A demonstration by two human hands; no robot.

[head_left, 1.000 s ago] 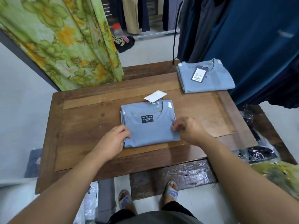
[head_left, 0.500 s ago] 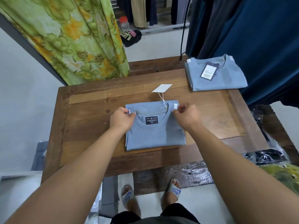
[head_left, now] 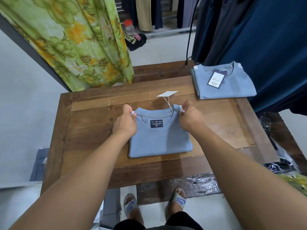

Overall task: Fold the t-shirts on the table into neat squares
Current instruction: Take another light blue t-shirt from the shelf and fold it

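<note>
i see a blue t-shirt [head_left: 161, 141] folded into a square. it lies flat in the middle of the wooden table [head_left: 93, 130], with its neck end pointing away from me. my left hand [head_left: 124, 123] is at the far left corner of the shirt, and its grip is pinching that corner. my right hand [head_left: 189, 117] is at the far right corner, and its grip is pinching the cloth there too. small white bits show at both corners, right by the fingers. a dark label [head_left: 156, 123] sits inside the collar, between the two hands. a white tag [head_left: 167, 93] lies on the table just past the collar, tied to the shirt by a thin string.

a second blue t-shirt [head_left: 232, 90] is folded too. it sits at the far right corner of the table, well apart from the first one. a dark tag [head_left: 216, 79] lies on top of it near its collar.

a green flowery curtain [head_left: 74, 39] hangs at the far left. dark blue clothes [head_left: 274, 39] hang at the far right, just behind the second shirt. below the near table edge i see two feet in grey sandals [head_left: 130, 205] on the floor.
</note>
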